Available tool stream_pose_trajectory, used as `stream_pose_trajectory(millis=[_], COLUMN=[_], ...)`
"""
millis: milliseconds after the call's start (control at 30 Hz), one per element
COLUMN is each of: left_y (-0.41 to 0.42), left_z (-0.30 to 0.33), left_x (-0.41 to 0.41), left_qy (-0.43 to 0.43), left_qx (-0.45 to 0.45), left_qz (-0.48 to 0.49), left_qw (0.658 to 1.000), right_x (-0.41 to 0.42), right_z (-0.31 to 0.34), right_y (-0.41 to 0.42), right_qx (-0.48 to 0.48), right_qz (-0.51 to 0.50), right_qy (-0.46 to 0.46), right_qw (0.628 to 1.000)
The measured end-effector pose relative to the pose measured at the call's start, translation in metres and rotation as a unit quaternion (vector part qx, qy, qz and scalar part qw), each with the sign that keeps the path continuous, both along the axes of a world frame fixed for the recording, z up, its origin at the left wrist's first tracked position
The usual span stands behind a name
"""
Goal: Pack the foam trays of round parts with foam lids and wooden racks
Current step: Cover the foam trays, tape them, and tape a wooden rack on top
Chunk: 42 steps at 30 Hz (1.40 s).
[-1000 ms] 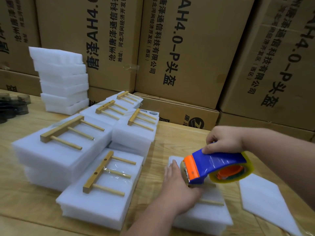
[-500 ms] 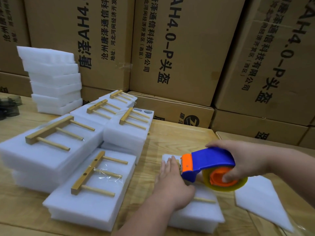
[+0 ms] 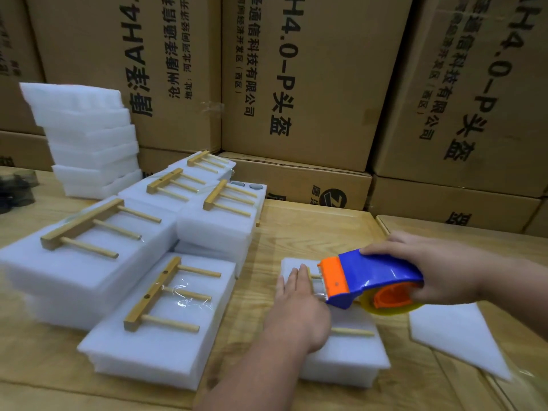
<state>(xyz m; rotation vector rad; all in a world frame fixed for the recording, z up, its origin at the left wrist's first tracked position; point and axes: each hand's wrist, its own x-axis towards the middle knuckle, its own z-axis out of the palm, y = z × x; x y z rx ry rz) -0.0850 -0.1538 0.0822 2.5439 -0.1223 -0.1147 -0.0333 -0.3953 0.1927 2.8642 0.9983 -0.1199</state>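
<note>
1. Head view: the foam tray (image 3: 341, 360) lies on the wooden table (image 3: 311, 229), just right of the finished packs (image 3: 157, 330).
2. The left hand (image 3: 299, 304) presses flat, fingers together, on its lid, likely steadying the wooden rack (image 3: 353, 332).
3. The right hand (image 3: 439, 268) grips the tape dispenser (image 3: 367, 280) over the tray, likely to tape the rack down.

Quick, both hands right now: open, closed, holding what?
Left hand: open, fingers straight, pressing flat on the foam pack.
Right hand: closed round the tape dispenser, gripping it over the pack.
</note>
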Motion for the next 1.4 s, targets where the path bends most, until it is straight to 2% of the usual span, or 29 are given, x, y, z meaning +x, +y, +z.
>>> stream_pose_trajectory(millis=[200, 433, 533, 700, 767, 933, 1133, 1400], left_y=[0.001, 0.000, 0.002, -0.002, -0.009, -0.046, -0.071, -0.074], left_z=[-0.005, -0.005, -0.001, 0.012, 0.017, 0.019, 0.012, 0.008], left_x=[0.001, 0.008, 0.015, 0.015, 0.008, -0.002, 0.004, 0.005], left_qy=[0.042, 0.081, 0.105, 0.108, 0.086, -0.027, -0.011, 0.002], left_qx=[-0.073, -0.053, 0.001, 0.079, 0.085, 0.130, 0.207, 0.252], left_qz=[0.036, 0.030, 0.008, 0.013, 0.012, -0.081, -0.064, -0.058], left_qw=[0.996, 0.995, 0.994, 0.991, 0.993, 0.988, 0.976, 0.966], right_x=[-0.003, -0.013, -0.014, -0.017, -0.015, -0.007, 0.000, 0.002], right_z=[-0.002, -0.015, -0.025, -0.049, -0.054, -0.046, -0.052, -0.044], right_y=[-0.047, -0.085, -0.078, -0.078, -0.081, -0.078, -0.055, -0.076], right_qx=[0.006, 0.000, -0.009, 0.031, 0.050, 0.095, 0.048, 0.020], right_qz=[-0.046, -0.089, -0.096, -0.117, -0.133, -0.132, -0.153, -0.103], right_qy=[-0.025, -0.008, 0.005, 0.025, 0.029, 0.091, 0.038, -0.031], right_qw=[0.999, 0.996, 0.995, 0.992, 0.989, 0.983, 0.986, 0.994])
